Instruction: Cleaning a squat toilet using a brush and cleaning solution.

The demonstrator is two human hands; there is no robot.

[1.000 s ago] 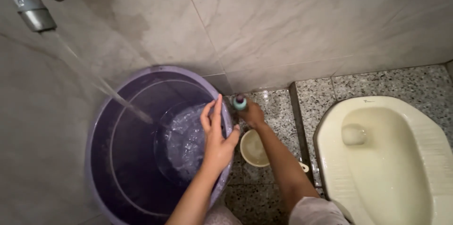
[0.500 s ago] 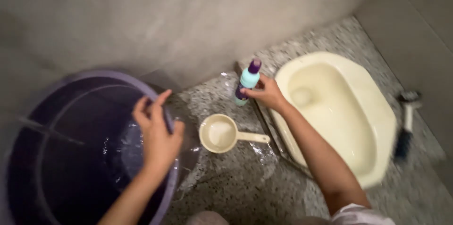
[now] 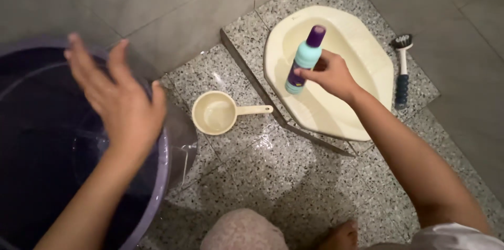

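Note:
My right hand (image 3: 329, 74) grips a teal bottle (image 3: 303, 61) with a purple cap, held upright over the cream squat toilet pan (image 3: 367, 71). Raised with fingers spread, my left hand (image 3: 118, 98) hovers above the rim of a large purple bucket (image 3: 163, 161) and holds nothing. Water shows inside the bucket. Between bucket and pan, a cream dipper (image 3: 215, 113) with a handle lies on the speckled floor.
A toilet brush (image 3: 402, 69) with a dark grip lies on the floor right of the pan. Grey tiled walls close off the back and right. The speckled floor is wet near the raised pan step. My knee and foot show at the bottom edge.
My right hand lifted the bottle from beside the bucket and carried it over the pan. My left hand rose off the bucket rim. The view swung right; the running tap left the frame.

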